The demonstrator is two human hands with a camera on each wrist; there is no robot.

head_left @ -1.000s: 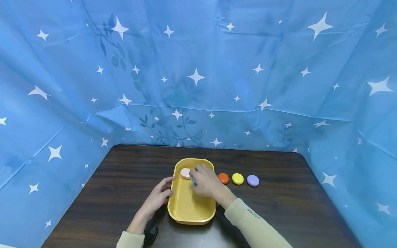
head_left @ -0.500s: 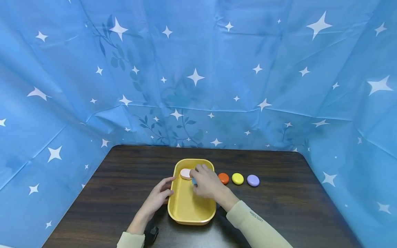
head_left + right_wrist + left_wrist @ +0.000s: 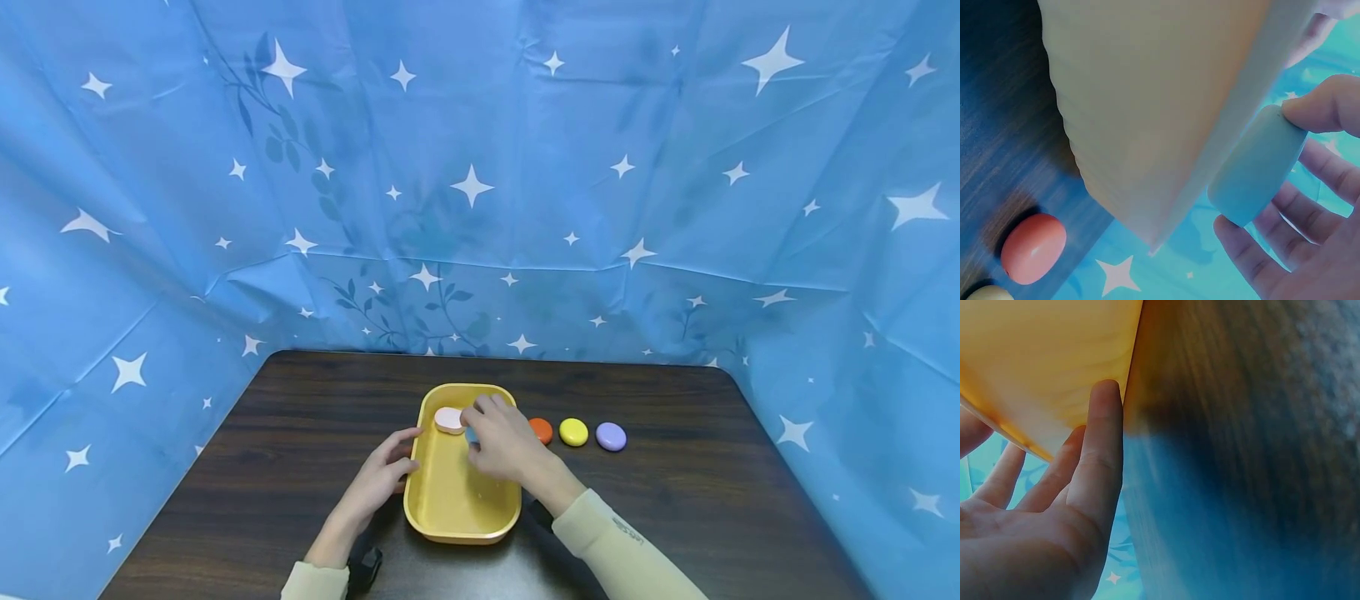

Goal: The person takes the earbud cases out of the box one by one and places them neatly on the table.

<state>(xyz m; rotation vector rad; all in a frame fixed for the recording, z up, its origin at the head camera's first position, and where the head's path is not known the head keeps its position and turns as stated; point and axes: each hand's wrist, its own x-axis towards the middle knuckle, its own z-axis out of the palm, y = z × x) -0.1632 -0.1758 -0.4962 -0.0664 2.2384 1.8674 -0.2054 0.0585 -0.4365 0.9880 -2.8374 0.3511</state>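
Note:
A yellow rectangular tray point(image 3: 459, 521) stands on the dark wooden table. Along its left side is my left hand point(image 3: 375, 479), its extended fingers point(image 3: 1105, 419) touching the outer wall in the left wrist view. My right hand point(image 3: 502, 442) reaches over the far right part of the tray. It pinches a thick, smooth blue disc point(image 3: 1257, 165) between thumb and fingertips; from the head, only a sliver of the disc shows beside the fingers. Just left of it inside the tray lies a pale pink disc point(image 3: 448, 420).
Right of the tray, a red disc point(image 3: 542, 431), a yellow disc point(image 3: 573, 432) and a purple disc point(image 3: 611, 437) lie in a row on the table point(image 3: 675, 500). A blue curtain point(image 3: 480, 167) with white stars hangs behind and along both sides.
My right wrist and sleeve have shifted slightly to the right, while the fingers keep their pinch on the blue disc. The left hand and tray look nearly the same.

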